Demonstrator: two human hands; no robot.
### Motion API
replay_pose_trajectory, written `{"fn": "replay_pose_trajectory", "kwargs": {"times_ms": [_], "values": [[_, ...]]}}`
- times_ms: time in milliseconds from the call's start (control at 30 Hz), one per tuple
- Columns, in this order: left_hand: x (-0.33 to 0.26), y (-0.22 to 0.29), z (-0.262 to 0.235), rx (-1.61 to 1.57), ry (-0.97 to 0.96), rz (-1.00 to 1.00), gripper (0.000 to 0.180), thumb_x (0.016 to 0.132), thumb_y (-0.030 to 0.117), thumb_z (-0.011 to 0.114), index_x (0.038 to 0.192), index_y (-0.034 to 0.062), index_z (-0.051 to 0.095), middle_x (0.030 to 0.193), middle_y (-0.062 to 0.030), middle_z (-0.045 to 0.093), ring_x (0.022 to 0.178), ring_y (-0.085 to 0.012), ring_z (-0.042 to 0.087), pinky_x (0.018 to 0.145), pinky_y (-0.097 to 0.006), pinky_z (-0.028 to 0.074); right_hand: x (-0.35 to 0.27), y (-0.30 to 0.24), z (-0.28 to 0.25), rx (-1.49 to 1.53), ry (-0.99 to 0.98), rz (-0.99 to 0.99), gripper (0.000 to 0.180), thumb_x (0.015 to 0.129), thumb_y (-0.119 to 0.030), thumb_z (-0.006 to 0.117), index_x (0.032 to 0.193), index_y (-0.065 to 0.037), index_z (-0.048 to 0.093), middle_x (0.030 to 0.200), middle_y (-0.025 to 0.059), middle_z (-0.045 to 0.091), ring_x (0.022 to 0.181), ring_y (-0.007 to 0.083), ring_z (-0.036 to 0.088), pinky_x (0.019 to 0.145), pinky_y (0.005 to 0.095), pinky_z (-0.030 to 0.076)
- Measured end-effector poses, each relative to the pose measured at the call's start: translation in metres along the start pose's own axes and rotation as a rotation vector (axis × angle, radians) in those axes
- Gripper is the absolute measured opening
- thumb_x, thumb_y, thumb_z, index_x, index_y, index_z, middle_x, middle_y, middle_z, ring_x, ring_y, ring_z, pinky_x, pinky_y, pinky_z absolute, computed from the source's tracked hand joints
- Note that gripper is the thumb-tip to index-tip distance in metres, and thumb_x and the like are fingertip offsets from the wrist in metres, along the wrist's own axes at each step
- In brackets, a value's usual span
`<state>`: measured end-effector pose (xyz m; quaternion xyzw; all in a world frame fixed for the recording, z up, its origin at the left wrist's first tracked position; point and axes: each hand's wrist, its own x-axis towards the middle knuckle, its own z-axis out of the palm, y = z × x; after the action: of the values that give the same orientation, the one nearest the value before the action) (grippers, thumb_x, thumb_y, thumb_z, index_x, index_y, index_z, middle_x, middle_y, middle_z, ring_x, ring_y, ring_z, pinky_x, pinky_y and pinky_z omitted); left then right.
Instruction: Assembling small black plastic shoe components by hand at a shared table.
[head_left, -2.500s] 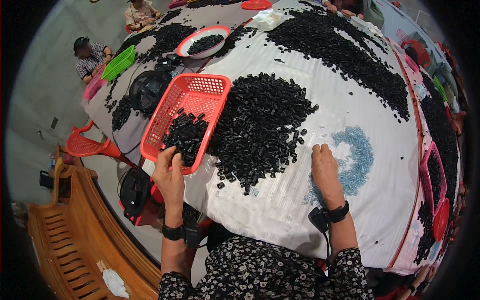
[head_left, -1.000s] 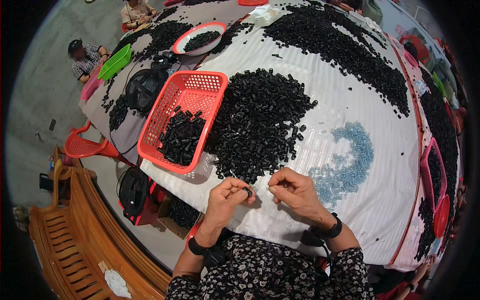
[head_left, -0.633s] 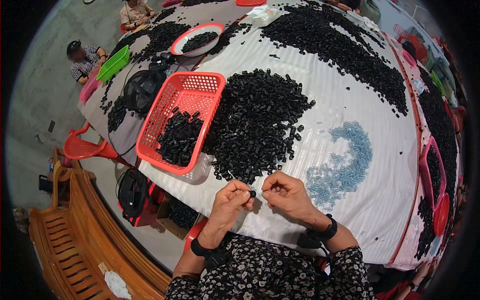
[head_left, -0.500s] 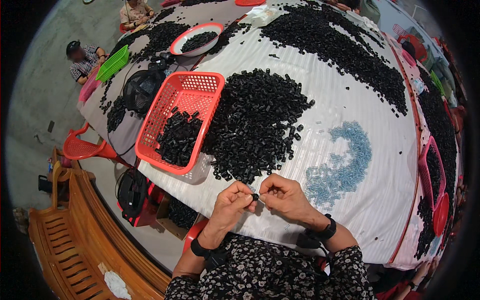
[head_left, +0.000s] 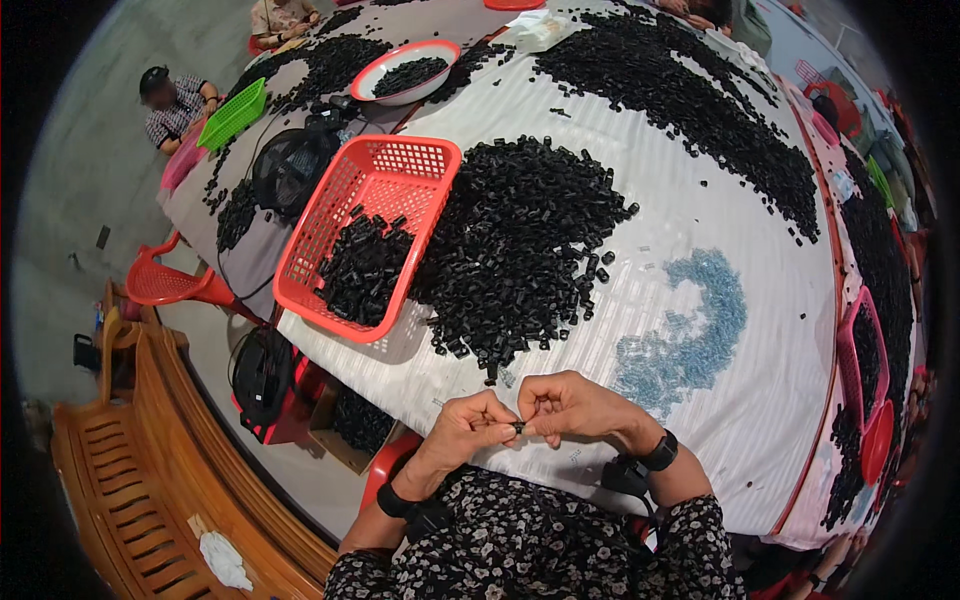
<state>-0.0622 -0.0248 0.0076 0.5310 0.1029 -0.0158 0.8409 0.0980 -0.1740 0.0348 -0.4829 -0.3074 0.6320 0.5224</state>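
Observation:
Just above the table's near edge, my two hands meet fingertip to fingertip. My left hand (head_left: 468,425) pinches a small black cylindrical plastic piece (head_left: 518,427) between thumb and fingers. Closed in a pinch, my right hand (head_left: 572,408) presses at the other side of that piece; whatever its fingertips hold is too small to make out. Beyond the hands lies a large pile of similar black plastic pieces (head_left: 520,235). To the right, small clear bluish pieces (head_left: 690,345) are spread in a curved heap.
A red plastic basket (head_left: 288,285), partly filled with black pieces, stands left of the pile. Behind it are a black mesh fan (head_left: 290,170) and a red-rimmed white basin (head_left: 440,90). More black pieces (head_left: 680,100) cover the far table. A wooden bench (head_left: 150,480) stands at lower left; people sit around.
Both hands have come slightly lower, toward my body, and closer together. The black piece, plainer before, is now mostly covered by fingertips. The whole view has shifted slightly.

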Motion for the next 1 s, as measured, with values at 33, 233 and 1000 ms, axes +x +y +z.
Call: {"fn": "replay_pose_trajectory", "kwargs": {"times_ms": [33, 233, 1000], "values": [[-0.001, -0.002, -0.001, -0.024, 0.009, -0.002, 0.008, 0.085, 0.002, 0.063, 0.090, -0.0015, 0.057, 0.086, -0.0092, 0.063, 0.077, -0.0139, 0.064, 0.071, -0.026, 0.054, 0.001, 0.002, 0.000, 0.005, -0.010, -0.004, 0.008, 0.085, -0.005, 0.061, 0.085, -0.003, 0.054, 0.066, -0.0014, 0.053, 0.056, 0.0038, 0.049, 0.049, 0.0186, 0.040], [0.000, -0.003, 0.002, -0.229, 0.064, -0.016, 0.006, 0.085, 0.000, 0.062, 0.086, -0.0021, 0.056, 0.086, -0.0102, 0.063, 0.077, -0.0145, 0.064, 0.070, -0.027, 0.054, 0.004, 0.002, 0.007, -0.039, 0.067, -0.057, 0.010, 0.084, -0.007, 0.064, 0.080, -0.003, 0.055, 0.065, -0.0035, 0.051, 0.054, 0.0026, 0.044, 0.047, 0.0184, 0.035], [0.006, -0.029, -0.014, -0.376, -0.186, -0.094, 0.007, 0.083, 0.001, 0.064, 0.086, -0.0021, 0.058, 0.082, -0.0125, 0.065, 0.070, -0.0142, 0.063, 0.064, -0.026, 0.053, 0.018, 0.010, -0.022, -1.103, 0.682, -0.393, 0.010, 0.083, -0.002, 0.056, 0.094, -0.003, 0.054, 0.082, 0.0148, 0.048, 0.073, 0.0329, 0.055, 0.063, 0.0402, 0.045]]}}
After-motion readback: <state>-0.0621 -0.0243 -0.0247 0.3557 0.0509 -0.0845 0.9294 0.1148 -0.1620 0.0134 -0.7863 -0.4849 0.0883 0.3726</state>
